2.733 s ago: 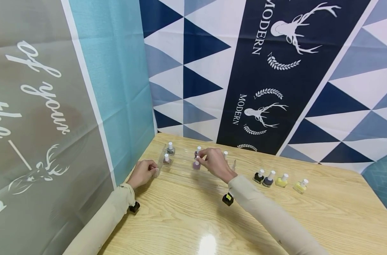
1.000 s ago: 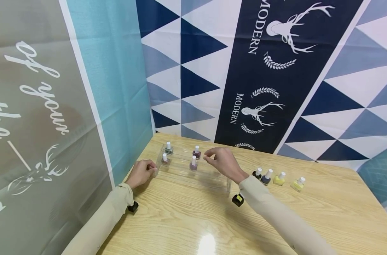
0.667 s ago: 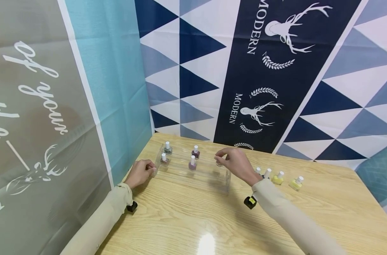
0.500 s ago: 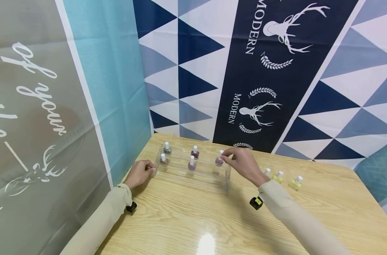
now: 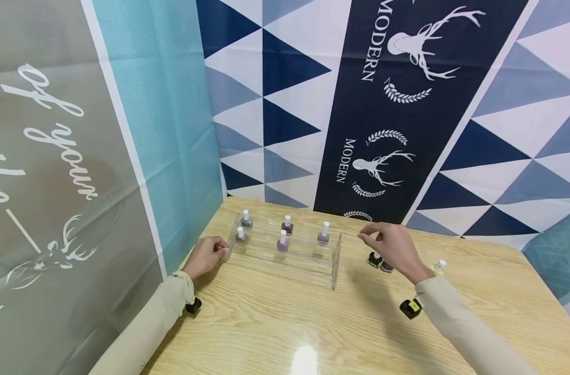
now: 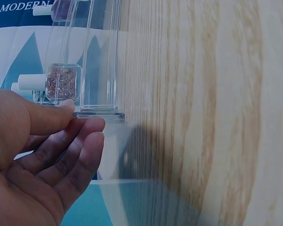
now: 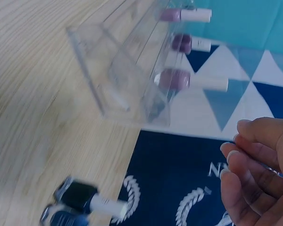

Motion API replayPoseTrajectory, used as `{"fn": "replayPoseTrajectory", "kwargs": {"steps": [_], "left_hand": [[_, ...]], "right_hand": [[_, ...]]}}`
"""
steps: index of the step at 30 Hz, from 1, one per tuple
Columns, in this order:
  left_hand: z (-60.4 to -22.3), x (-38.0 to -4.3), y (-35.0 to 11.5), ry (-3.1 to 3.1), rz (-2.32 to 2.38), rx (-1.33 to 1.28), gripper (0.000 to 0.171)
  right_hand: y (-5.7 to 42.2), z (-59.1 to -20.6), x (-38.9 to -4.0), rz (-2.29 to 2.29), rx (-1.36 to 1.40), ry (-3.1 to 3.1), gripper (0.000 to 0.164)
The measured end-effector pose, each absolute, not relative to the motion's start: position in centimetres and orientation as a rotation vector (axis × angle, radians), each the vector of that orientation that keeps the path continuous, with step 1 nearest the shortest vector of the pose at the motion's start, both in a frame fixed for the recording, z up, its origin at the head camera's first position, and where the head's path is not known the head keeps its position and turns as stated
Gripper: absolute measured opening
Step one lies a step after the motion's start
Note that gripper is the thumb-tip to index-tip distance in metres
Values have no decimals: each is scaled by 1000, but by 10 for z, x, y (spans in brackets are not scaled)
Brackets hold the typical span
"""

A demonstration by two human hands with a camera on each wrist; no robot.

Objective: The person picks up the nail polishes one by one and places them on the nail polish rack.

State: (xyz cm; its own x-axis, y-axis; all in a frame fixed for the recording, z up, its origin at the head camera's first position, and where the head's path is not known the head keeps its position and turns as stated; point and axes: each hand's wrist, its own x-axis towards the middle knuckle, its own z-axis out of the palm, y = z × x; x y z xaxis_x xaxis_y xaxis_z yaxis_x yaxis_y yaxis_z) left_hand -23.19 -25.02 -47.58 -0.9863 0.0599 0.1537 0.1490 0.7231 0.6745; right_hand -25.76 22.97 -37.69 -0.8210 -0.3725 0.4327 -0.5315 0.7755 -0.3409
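Note:
A clear acrylic tiered rack [image 5: 335,260] stands at the back left of the wooden table. My left hand [image 5: 207,255] pinches its left end panel between thumb and fingers, beside a glitter nail polish bottle [image 6: 63,82]. White-capped nail polish bottles stand on the tiers: green-grey glitter [image 5: 246,222], dark purple [image 5: 287,227] and mauve [image 5: 323,237] behind, light purple [image 5: 282,244] in front. My right hand [image 5: 395,247] hovers right of the rack, fingers loosely bent and holding nothing. Below it lie a black polish bottle [image 5: 374,259] and a dark blue-grey one [image 5: 386,267], partly hidden.
A yellow polish bottle [image 5: 438,267] stands farther right, partly covered by the right wrist. Patterned cloth [image 5: 294,130] hangs behind the table [image 5: 266,317], and a grey and teal cloth [image 5: 172,130] hangs along its left side.
My right hand set the mauve bottle on the rack's back tier at the right, let go and moved right over the loose bottles. My left hand stayed at the rack's left end.

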Motion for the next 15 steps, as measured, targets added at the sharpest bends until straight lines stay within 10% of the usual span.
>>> {"fn": "replayPoseTrajectory", "kwargs": {"steps": [15], "left_hand": [[-478,-232,-250,-2807,-1120,-166,5]], "right_hand": [[314,-398,-244,553,464,-2748,16]]}}
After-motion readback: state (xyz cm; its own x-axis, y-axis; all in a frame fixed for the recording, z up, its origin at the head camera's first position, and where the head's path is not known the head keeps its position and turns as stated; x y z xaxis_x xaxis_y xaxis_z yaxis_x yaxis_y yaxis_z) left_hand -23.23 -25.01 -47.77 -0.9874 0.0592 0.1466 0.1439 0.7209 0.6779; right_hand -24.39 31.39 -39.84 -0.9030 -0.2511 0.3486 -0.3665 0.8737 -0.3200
